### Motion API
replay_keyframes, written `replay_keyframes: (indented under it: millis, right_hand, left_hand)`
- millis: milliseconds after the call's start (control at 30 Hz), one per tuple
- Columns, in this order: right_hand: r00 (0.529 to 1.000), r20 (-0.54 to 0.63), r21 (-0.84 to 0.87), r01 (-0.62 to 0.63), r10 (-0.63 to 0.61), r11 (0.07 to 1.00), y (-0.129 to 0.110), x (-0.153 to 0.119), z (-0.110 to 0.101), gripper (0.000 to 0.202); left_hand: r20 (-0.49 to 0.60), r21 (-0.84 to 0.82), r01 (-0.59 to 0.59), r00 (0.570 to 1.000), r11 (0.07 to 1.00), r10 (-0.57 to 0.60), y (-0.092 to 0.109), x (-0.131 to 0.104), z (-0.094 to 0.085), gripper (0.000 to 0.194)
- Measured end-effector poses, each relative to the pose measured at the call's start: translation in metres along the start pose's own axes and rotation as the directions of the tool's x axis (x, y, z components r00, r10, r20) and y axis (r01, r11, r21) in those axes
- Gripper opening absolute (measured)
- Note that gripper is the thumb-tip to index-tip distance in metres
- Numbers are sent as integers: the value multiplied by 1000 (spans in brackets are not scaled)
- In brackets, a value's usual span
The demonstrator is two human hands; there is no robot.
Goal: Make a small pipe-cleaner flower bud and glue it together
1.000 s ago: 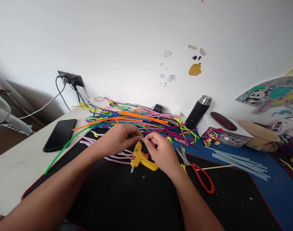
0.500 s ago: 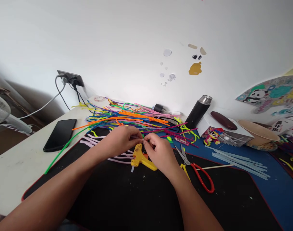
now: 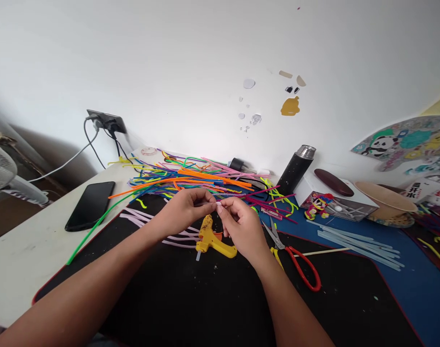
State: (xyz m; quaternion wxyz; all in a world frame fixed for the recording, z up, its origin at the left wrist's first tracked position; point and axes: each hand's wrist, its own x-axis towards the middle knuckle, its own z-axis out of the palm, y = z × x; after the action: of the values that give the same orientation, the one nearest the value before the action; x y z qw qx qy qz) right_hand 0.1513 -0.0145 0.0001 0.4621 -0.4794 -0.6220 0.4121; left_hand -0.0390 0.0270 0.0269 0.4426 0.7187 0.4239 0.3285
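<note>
Above the black mat, the fingertips of my left hand (image 3: 186, 209) and my right hand (image 3: 239, 224) meet, both pinched on a small pale piece (image 3: 219, 204). Most of that piece is hidden by the fingers, and its kind is too small to tell. Just below my hands lies a yellow hot glue gun (image 3: 209, 241), with a clear glue stick poking out of its back end. Pale lilac pipe cleaners (image 3: 180, 238) extend left of the glue gun, partly under my left forearm. Red-handled scissors (image 3: 303, 270) rest open to the right of my right hand.
A heap of coloured pipe cleaners (image 3: 205, 176) spreads along the wall. A phone (image 3: 91, 205) lies at left. On the right stand a black flask (image 3: 295, 171), a tissue box (image 3: 357, 207) and a small figure (image 3: 318, 206), with glue sticks (image 3: 360, 246) in front.
Both hands stay pinched together above the glue gun, with small finger movements. The pale piece shows more clearly between the fingertips now. The view has shifted slightly.
</note>
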Motion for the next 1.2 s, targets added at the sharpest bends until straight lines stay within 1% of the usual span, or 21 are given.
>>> replay_keyframes:
  millis: [100, 200, 300, 433, 500, 567, 633, 733, 867, 933, 1000, 1067, 1200]
  right_hand:
    - [999, -39, 6, 2, -2, 1000, -4, 0, -1, 29]
    - [998, -58, -3, 0, 0, 1000, -6, 0, -3, 29]
    - [998, -65, -19, -2, 0, 1000, -6, 0, -4, 28]
    - [998, -58, -62, 13, -16, 998, -5, 0, -6, 25]
    - [998, -51, -114, 24, -30, 993, -4, 0, -6, 23]
    - [998, -41, -168, 32, -40, 985, -4, 0, -6, 22]
    - [999, -26, -215, 41, -48, 976, -4, 0, -6, 20]
    - [997, -8, -279, 75, -81, 957, -3, 0, -6, 16]
    - [989, 20, -384, 145, -148, 912, 0, 0, -5, 13]
    - [985, 44, -455, 167, -165, 875, 1, 0, -4, 12]
    - [984, 62, -503, 174, -166, 846, 3, 0, -2, 12]
    - [987, 65, -497, 162, -150, 852, 3, 0, -1, 12]
    - [993, 31, -397, 118, -115, 910, 2, 0, -2, 14]
  left_hand:
    - [24, -86, 0, 1000, 996, 2, 0, 2, 2, 39]
    - [54, -93, -1, 999, 996, 6, 1, 3, 0, 43]
    - [51, -10, -2, 999, 1000, 3, 1, 2, -5, 42]
    - [36, 139, 3, 999, 990, -8, 0, 0, -10, 35]
    - [20, 201, -20, 1000, 979, 16, 0, 0, -11, 31]
    - [-8, 270, -75, 997, 960, 80, 0, 0, -11, 27]
    - [-26, 348, -147, 986, 926, 166, -1, 0, -11, 23]
    - [-3, 446, -261, 956, 856, 292, -2, 0, -11, 17]
    - [70, 567, -402, 893, 719, 444, -5, -1, -11, 19]
    - [118, 629, -435, 872, 644, 474, -5, -2, -10, 19]
    - [153, 662, -438, 873, 608, 463, -5, -3, -9, 19]
    - [156, 657, -420, 888, 626, 433, -3, -4, -8, 17]
    - [132, 562, -358, 929, 746, 346, 1, -4, -10, 17]
